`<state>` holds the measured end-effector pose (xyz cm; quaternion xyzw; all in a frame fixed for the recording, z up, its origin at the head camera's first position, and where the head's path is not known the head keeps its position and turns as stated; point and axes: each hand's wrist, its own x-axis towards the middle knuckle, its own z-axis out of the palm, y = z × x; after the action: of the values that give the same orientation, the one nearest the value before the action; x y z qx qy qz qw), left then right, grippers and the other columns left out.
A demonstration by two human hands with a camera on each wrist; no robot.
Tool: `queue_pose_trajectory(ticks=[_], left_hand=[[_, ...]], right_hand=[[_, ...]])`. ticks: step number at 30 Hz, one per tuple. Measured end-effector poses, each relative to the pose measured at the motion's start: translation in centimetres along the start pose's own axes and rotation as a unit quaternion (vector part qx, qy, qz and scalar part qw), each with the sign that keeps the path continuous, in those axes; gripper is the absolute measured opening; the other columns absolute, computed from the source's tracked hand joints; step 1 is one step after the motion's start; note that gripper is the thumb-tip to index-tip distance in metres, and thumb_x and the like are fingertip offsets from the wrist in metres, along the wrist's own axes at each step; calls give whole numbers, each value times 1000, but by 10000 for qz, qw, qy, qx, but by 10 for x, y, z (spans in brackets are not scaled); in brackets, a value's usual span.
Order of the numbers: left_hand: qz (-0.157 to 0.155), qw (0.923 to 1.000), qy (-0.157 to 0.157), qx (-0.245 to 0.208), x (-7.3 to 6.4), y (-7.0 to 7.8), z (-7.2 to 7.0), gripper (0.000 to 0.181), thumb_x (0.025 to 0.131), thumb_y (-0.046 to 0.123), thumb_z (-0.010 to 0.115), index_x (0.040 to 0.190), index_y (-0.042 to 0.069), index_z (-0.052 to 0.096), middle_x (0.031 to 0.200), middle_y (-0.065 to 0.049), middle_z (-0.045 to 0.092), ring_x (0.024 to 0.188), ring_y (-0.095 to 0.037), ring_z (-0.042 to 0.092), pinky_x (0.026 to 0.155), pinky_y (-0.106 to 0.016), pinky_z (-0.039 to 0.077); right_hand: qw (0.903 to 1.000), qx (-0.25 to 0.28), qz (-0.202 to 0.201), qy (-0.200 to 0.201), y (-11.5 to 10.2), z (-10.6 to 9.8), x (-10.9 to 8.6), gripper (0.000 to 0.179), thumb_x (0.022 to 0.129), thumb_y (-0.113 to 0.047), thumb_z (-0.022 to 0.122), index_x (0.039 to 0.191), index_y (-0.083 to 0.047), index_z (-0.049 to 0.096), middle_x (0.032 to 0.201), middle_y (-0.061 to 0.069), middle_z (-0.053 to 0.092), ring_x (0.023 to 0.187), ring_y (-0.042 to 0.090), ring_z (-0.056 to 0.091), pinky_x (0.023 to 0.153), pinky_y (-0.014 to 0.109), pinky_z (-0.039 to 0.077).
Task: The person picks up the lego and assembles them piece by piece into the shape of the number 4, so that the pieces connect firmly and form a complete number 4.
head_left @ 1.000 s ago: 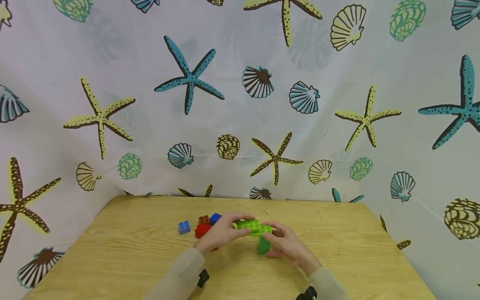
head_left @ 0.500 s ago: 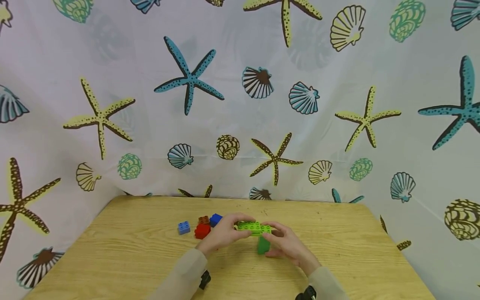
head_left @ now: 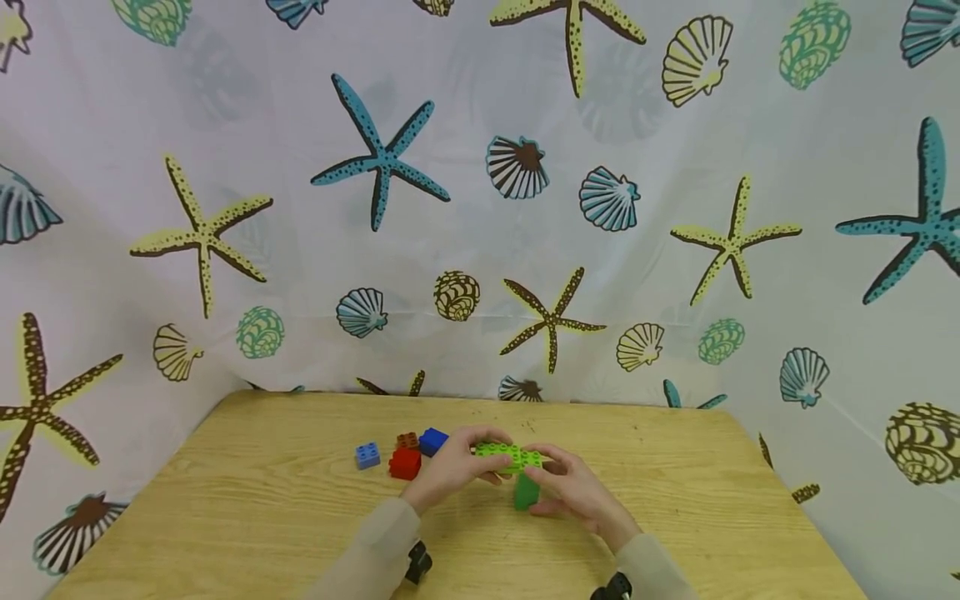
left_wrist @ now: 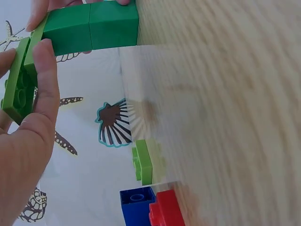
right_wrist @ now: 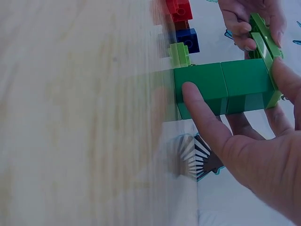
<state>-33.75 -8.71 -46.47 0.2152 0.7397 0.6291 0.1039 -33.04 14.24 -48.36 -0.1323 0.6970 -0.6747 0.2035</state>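
A tower of two dark green toy bricks (head_left: 527, 492) stands upright on the table, with a light green brick (head_left: 532, 459) across its top that reaches out to the left. My right hand (head_left: 576, 490) grips the tower, its digits on both sides in the right wrist view. With thumb and fingers my left hand (head_left: 457, 462) holds another light green brick (left_wrist: 18, 89), studs up, against the overhanging one. Whether those two are joined I cannot tell. The left wrist view shows the underside of the held brick.
Left of the hands lie a blue brick (head_left: 432, 442), a red brick (head_left: 405, 463), a brown brick (head_left: 407, 440) and a light blue brick (head_left: 367, 455). A loose light green brick (left_wrist: 143, 162) sits on the table behind the left hand. A patterned curtain (head_left: 465, 233) hangs around the wooden table (head_left: 270, 500).
My left hand has moved slightly right, and its thumb now lies over the top of the held brick, with fingertips showing below. The right hand and the tower have stayed almost still.
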Motion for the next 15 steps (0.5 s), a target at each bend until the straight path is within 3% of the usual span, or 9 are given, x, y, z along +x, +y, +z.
queue_pose_trajectory(ticks=[6,15], left_hand=[[14,9998,88,-182,-1,-4,4,36,93,16,68,128,6,65,137,-18,56,91,-28,72,86,-46,57],[-125,9980,312,540,2,-3,4,35,91,27,71,125,17,69,134,-10,61,85,-20,73,98,-53,48]], right_hand=[[10000,16,25,22,2,1,-1,56,96,-34,63,144,-13,45,143,23,44,118,27,55,87,51,55],[10000,-43,4,83,2,0,0,51,97,-34,62,142,-15,48,142,22,45,121,28,53,88,52,55]])
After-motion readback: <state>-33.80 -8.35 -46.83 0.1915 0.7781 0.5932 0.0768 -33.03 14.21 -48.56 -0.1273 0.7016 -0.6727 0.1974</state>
